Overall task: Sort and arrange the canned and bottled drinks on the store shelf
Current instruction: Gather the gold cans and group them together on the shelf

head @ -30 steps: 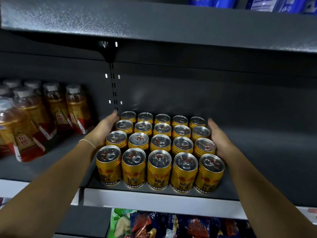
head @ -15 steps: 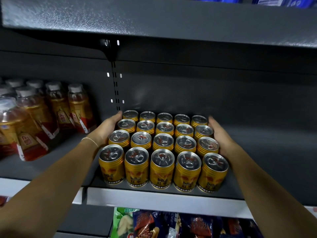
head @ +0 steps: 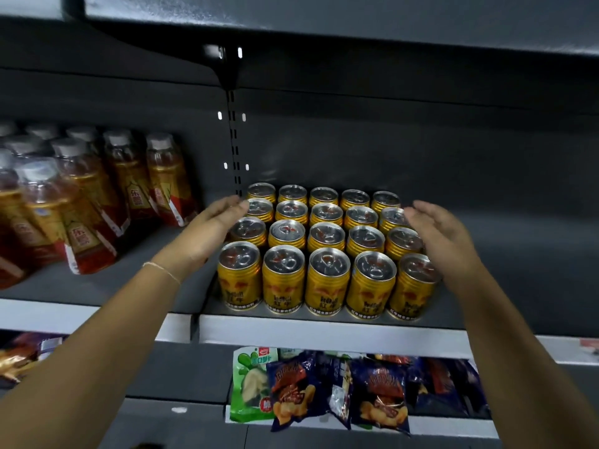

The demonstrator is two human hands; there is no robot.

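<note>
On mid shelf (head: 518, 286), gold cans (head: 326, 277) stand in a 5x4 block at front edge. My L grip (head: 207, 236) is wide open, fingers straight, at block's left side; my R grip (head: 444, 241) likewise at right side. Both hold nothing; can't tell contact. Tea bottles (head: 81, 205) stand well left.

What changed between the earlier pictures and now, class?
The left hand and right hand, earlier pressed flat against the sides of the gold cans, have lifted off, open and raised; the left one may still brush a can. The cans keep their neat block on the shelf; the bottles stayed put.
</note>
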